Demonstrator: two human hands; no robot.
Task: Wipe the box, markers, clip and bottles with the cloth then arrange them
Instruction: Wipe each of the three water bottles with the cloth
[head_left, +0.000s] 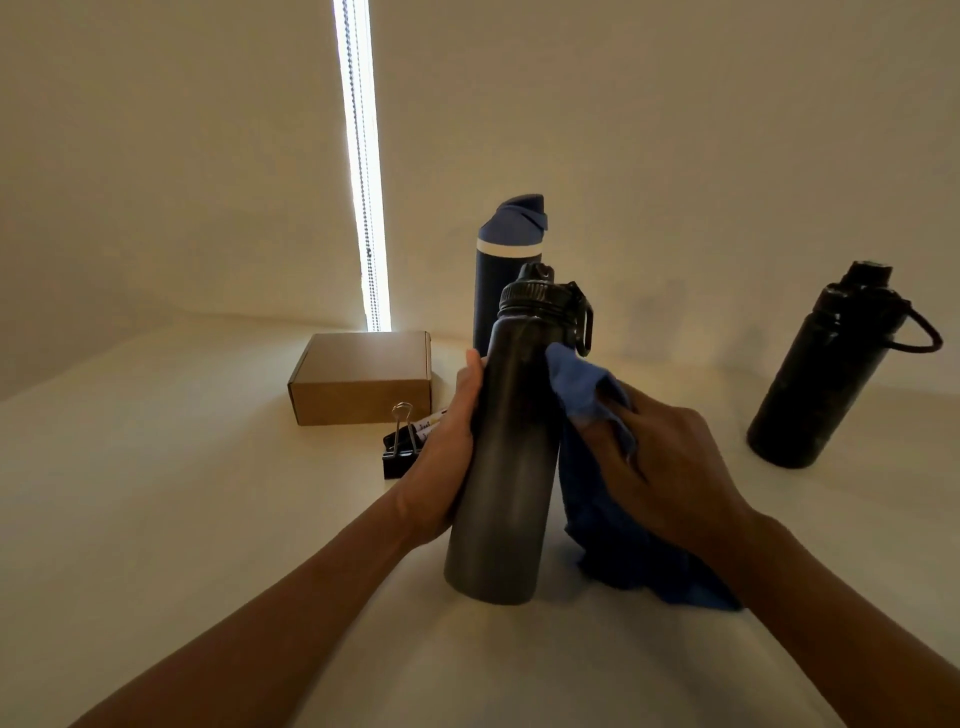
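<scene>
Nearest, the left hand (451, 457) wraps round the dark grey bottle (506, 457), steadying it while the right hand (670, 467), clutching the blue cloth (602, 452), rubs its right side. Farther left lie the binder clip (399, 448), markers (429, 425) and cardboard box (362, 378); 2 more bottles wait beyond, the navy bottle (503, 265) behind and the black bottle (826, 374) far right.
</scene>
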